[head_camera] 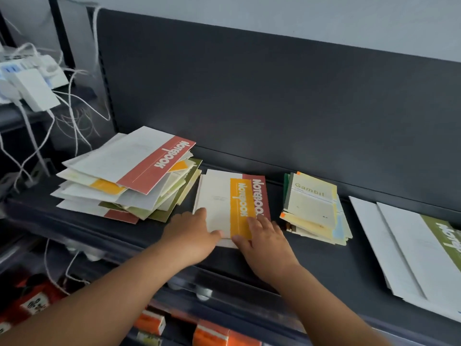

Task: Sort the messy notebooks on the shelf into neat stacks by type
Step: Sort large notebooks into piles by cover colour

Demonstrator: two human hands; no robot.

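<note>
Orange-band notebook (224,203) lies on top of the small middle stack, on the dark shelf (324,265) straight ahead of me. Its long axis runs from the near edge away toward the back panel, leaning slightly left at the far end. Cover is cream, with an orange strip down the right side lettered "Notebook" in white. It sits a little askew on a red-band notebook (260,193), whose red strip shows along the right and far edges, so the two are not yet flush. My left hand (192,233) is on the near-left corner, fingers spread flat on the cream cover, thumb laid along the near edge. My right hand (264,238) is on the near-right corner, fingers straight and resting on the orange strip, thumb at the near edge. Neither hand pinches anything; both press down flat. The stack reaches away from both palms, so squaring it looks like a push inward from each side, both hands about equally close. The messy pile (124,176) is just beside the stack on the left, fanned out, with red, orange and olive covers mixed; my left hand is nearer to it. A stack of smaller Gambit notebooks (314,208) sits to the right, apart from the middle stack. Large green-band notebooks (411,245) lie at the far right, well apart.
</note>
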